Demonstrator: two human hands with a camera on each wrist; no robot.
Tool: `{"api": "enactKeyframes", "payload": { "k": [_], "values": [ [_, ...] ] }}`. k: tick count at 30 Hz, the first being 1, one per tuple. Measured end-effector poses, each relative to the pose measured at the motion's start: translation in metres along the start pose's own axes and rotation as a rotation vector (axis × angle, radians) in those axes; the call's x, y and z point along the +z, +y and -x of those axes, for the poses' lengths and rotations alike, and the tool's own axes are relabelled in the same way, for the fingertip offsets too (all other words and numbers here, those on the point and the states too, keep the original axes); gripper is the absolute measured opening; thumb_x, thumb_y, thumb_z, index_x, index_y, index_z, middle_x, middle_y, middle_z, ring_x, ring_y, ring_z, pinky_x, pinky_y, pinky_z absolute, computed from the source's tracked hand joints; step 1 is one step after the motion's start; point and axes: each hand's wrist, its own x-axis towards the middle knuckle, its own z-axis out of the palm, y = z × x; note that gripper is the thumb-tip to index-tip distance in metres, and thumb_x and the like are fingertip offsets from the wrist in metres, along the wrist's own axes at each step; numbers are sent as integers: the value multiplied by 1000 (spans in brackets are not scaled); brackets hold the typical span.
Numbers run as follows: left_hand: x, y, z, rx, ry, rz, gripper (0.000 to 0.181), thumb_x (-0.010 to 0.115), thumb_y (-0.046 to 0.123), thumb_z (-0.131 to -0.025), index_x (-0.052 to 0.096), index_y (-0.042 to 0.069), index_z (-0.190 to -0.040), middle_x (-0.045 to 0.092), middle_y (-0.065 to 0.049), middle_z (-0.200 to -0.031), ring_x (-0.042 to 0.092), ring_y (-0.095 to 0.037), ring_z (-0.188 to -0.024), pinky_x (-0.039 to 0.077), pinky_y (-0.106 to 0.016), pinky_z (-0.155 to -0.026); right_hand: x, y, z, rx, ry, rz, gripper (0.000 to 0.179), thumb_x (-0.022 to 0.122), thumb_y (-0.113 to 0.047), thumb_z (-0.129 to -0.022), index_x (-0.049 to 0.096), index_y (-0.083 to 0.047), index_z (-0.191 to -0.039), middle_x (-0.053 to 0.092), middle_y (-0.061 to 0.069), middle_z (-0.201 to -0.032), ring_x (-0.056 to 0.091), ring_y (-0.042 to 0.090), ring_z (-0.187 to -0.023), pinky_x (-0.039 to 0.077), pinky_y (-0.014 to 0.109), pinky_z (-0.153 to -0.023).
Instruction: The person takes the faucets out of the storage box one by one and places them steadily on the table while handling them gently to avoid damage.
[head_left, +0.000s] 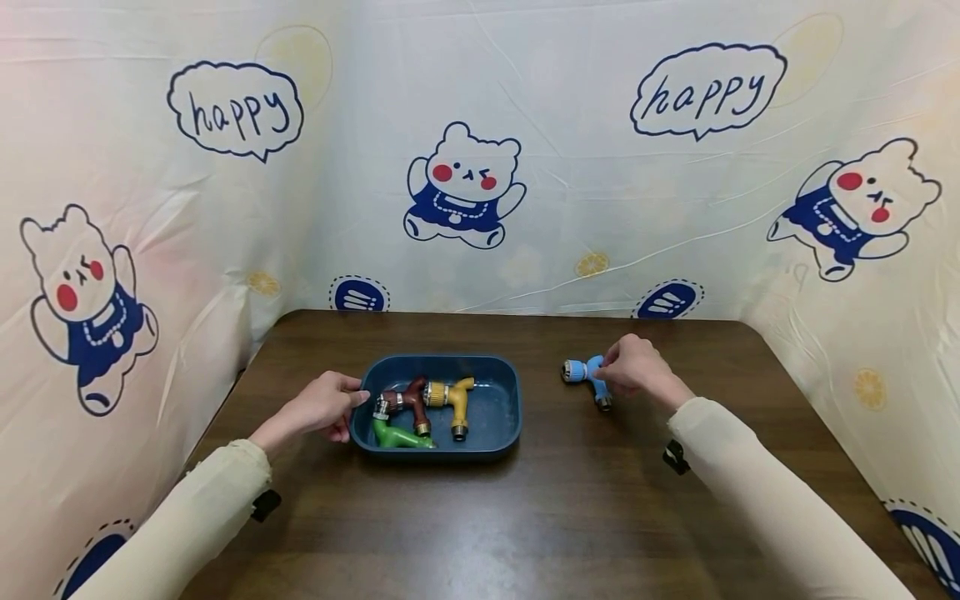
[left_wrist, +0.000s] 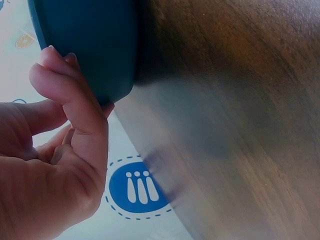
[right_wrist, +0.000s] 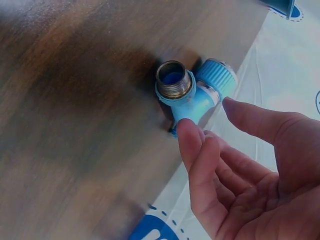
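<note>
My left hand [head_left: 324, 406] grips the left end of a dark blue tray [head_left: 501, 429]; up close in the left wrist view, the fingers bend against the tray's side [left_wrist: 90, 45]. Three plastic taps lie in the tray: a brown one [head_left: 408, 400], a yellow one [head_left: 456, 402] and a green one [head_left: 401, 437] along the near side. Right of the tray, my right hand [head_left: 637, 367] pinches a light blue tap [head_left: 577, 372] at the table. In the right wrist view, thumb and index finger meet the blue tap [right_wrist: 195, 107], whose threaded metal end faces the camera.
The brown wooden table [head_left: 570, 517] has rounded far corners. A pale printed cloth [head_left: 570, 92] with bears and speech bubbles hangs behind it and along both sides. Dark bands [head_left: 675, 457] sit at both wrists over pale sleeves.
</note>
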Motion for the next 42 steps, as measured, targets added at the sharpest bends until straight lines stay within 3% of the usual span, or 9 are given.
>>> {"api": "enactKeyframes", "payload": {
  "k": [9,17,30,42],
  "values": [
    [-1,1,-1,2,-1,3,50,52,12,-112,41,-15,-152,59,-11,-64,62,-16,-47,59,-32,-50,-2,-3,3,-9,4,9,24,76,-19,-98,74,3,-106,69,14,-83,67,28,-70,64,43,-72],
    [-2,3,-1,1,0,-5,49,52,13,-112,42,-15,-151,60,-11,-65,63,-17,-48,59,-32,-51,-3,-8,4,-23,28,30,20,76,-18,-98,75,1,-101,70,15,-77,67,26,-66,63,41,-66],
    [-2,3,1,-3,0,-6,50,53,13,-112,42,-15,-151,59,-12,-66,62,-17,-48,59,-31,-50,2,-13,8,-55,70,93,20,79,-19,-94,76,-1,-100,71,11,-89,67,23,-68,58,34,-56],
    [-3,2,2,0,-8,-11,48,53,14,-112,44,-14,-150,60,-12,-67,62,-17,-48,59,-31,-52,3,-20,14,-68,77,123,22,80,-21,-94,76,-2,-102,72,11,-94,65,22,-73,56,35,-60]
  ]
}}
